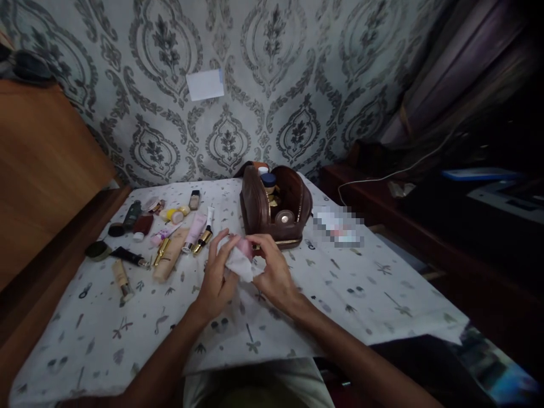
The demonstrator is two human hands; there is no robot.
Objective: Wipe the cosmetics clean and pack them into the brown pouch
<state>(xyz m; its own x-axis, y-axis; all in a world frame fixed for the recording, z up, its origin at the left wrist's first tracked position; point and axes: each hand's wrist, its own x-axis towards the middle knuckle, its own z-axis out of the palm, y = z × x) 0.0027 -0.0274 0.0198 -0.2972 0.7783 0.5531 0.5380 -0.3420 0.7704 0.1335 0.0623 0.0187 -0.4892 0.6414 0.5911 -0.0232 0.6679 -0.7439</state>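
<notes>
Over the middle of the cloth, my left hand [217,279] is closed on a white wipe [240,263], which is wrapped partly around a small pink item [245,247]. My right hand [274,273] pinches the pink item from the other side. Just behind both hands stands an open brown bag [255,207] with a dark-capped jar [268,181] inside. To the left of my left hand lie a lilac tube [195,231], a beige tube [170,255], a gold and black tube [203,240] and several other cosmetics.
A patterned white cloth [340,323] covers the table. A blurred-out item [340,225] lies right of the bag. Wooden furniture [46,181] stands at the left. A white cable [395,173] runs over the dark ledge at the right.
</notes>
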